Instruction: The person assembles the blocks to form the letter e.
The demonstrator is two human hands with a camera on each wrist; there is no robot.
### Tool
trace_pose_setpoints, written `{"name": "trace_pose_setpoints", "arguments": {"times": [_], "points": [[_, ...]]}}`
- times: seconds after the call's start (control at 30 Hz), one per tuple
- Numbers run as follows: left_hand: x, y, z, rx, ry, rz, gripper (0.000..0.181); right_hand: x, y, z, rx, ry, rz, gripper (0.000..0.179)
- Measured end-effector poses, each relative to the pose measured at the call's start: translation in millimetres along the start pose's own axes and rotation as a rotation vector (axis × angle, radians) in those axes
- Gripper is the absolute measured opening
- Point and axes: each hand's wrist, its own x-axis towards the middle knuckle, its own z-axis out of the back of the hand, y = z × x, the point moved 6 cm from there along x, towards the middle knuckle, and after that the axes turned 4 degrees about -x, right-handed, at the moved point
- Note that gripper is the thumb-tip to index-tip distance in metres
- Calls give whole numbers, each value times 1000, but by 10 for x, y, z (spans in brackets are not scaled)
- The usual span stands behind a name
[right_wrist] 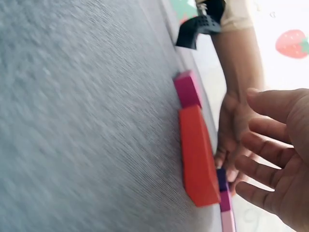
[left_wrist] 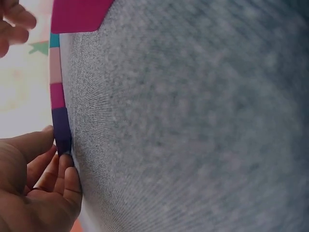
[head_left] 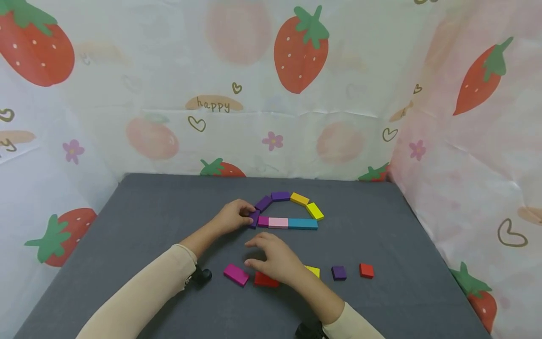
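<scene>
Gray surface (head_left: 106, 273), strawberry-print backdrop (head_left: 169, 56), left hand (head_left: 230, 216), grip narrow, pinching purple block (head_left: 254, 219) at left end of block arch (head_left: 280, 196), straight block row (head_left: 278, 223) just beside, right hand (head_left: 277, 259), grip wide, near red block (head_left: 266, 281), small purple block (head_left: 338, 273) farther right

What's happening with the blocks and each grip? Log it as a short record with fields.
Arch: purple, orange-yellow and yellow rectangular blocks
Straight row: magenta, pink and blue blocks
Left grip: pinches the arch's leftmost purple block
Right grip: holding nothing, near a red rectangular block
Other loose blocks: magenta block, partly hidden yellow block, small purple block, small red block
Surface: grey tabletop, fabric-textured
</scene>
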Motion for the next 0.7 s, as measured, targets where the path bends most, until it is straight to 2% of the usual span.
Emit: {"name": "trace_pose_setpoints", "arguments": {"times": [0.3, 0.7], "points": [[16, 17, 4, -11, -7, -1, 25, 14, 36, -223, -14, 74, 27, 46], [18, 22, -8, -8, -20, 0, 26, -2, 35, -334, -83, 104, 89, 48]]}}
